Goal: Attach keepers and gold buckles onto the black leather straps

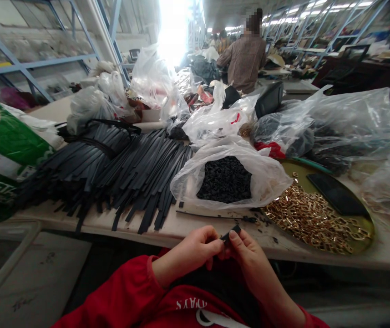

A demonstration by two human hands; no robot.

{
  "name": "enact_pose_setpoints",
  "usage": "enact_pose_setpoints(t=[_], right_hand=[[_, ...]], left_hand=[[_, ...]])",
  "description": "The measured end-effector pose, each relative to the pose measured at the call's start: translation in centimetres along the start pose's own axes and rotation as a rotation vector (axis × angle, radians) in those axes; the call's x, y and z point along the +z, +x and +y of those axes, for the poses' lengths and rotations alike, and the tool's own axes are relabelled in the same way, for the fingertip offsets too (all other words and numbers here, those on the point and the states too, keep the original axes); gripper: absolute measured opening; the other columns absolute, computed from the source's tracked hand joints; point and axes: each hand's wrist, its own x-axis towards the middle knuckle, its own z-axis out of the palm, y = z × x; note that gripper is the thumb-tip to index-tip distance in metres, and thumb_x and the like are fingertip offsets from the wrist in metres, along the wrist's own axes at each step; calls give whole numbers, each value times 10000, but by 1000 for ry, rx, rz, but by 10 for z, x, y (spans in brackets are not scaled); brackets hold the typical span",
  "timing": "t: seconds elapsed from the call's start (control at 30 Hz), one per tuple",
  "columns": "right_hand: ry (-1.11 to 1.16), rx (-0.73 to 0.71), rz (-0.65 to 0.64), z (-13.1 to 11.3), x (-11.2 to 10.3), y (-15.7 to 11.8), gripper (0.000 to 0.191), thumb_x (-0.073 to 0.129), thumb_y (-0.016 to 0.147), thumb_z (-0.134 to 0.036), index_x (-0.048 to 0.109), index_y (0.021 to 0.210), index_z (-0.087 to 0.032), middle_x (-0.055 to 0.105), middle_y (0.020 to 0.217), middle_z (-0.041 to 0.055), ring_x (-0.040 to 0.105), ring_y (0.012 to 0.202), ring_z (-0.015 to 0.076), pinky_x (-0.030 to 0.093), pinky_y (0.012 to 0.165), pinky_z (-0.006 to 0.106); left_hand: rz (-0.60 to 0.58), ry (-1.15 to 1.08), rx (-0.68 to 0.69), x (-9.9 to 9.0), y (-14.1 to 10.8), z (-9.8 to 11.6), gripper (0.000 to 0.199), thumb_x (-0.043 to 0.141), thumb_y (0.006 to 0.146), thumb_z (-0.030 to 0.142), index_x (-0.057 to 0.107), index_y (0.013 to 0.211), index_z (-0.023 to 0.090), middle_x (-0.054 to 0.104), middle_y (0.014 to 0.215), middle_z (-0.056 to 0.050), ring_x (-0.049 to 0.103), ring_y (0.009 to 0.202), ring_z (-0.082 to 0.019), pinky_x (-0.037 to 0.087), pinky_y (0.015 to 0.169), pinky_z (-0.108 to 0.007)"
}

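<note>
Strip (233,232), dark, one: at 5 o'clock from view centre, pinched by left hand (200,247) and right hand (250,255), both grips narrow. Best handled, by judgement, with thumbs flat near its edges, pull even. Gold fittings (306,216) between 2 and 3 o'clock of it; bundle (143,171), 10 o'clock.

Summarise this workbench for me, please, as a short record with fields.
Left hand: fingers closed at one end of a short black strip
Right hand: thumb on the same strip
Table, left: long black strips
Table, middle: open plastic bag of small black pieces
Table, right: dish of gold-coloured metal pieces
Background: person in a brown top
</note>
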Motion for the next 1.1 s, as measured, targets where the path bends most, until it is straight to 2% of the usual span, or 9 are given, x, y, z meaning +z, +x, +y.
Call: enact_pose_setpoints(t=[0.17,0.23,0.4,0.6,0.73,0.8,0.87,0.93,1.1], right_hand=[[-455,-358,176,6,-4,0,254,566,730,-451,547,688,-201,548,655,5,509,628,142,398,589,256],[-445,-313,154,7,-6,0,240,593,709,-438,548,717,-202,550,664,3,509,626,143,400,576,251],[-200,-62,-32,6,-8,5,288,601,700,-457,474,686,-199,474,573,-47,449,536,105,370,509,221],[-383,-208,-55,-5,-7,11,289,544,741,-470,493,709,-188,475,606,-36,439,568,106,352,530,220],[-532,-202,-278,-32,-25,31,310,444,804,-463,562,778,-178,543,649,-7,498,618,126,393,582,234],[-710,-238,-208,-48,-37,54,348,367,839,-455,566,787,-175,551,628,-2,512,599,131,402,574,235],[-1004,-352,37,-61,-43,82,302,347,860,-384,555,790,-176,580,687,16,543,655,141,410,617,240],[-1254,-403,197,-66,-44,110,203,399,840,-282,560,797,-167,610,791,58,570,762,176,406,694,274],[-1388,-362,253,-56,-37,149,102,479,749,-138,578,745,-118,604,846,158,591,774,256,398,683,349]], left_hand=[[129,103,-28,3,3,-6,187,444,775,337,428,702,166,523,583,37,389,381,-41,266,342,-151],[126,125,-22,2,0,-5,196,454,775,349,434,708,166,521,575,40,386,384,-42,260,340,-149],[36,93,-38,-4,-4,2,244,504,758,395,445,714,162,512,558,50,383,387,-40,248,346,-148],[69,41,-74,-11,12,5,292,570,710,415,415,679,170,477,489,66,394,374,-54,245,342,-155],[101,21,24,-16,19,6,287,563,714,319,466,937,165,514,584,71,468,439,-76,356,409,-177],[61,81,67,-17,20,8,288,501,752,296,492,1010,168,510,601,66,464,465,-76,375,441,-187],[66,139,78,-18,21,10,237,454,777,300,541,940,152,497,583,57,442,468,-72,361,446,-185],[118,144,63,-18,23,12,217,437,782,314,535,872,142,485,558,57,426,454,-69,336,428,-180],[166,97,29,-21,27,10,184,427,773,323,482,820,155,455,513,73,388,402,-62,307,386,-171]])
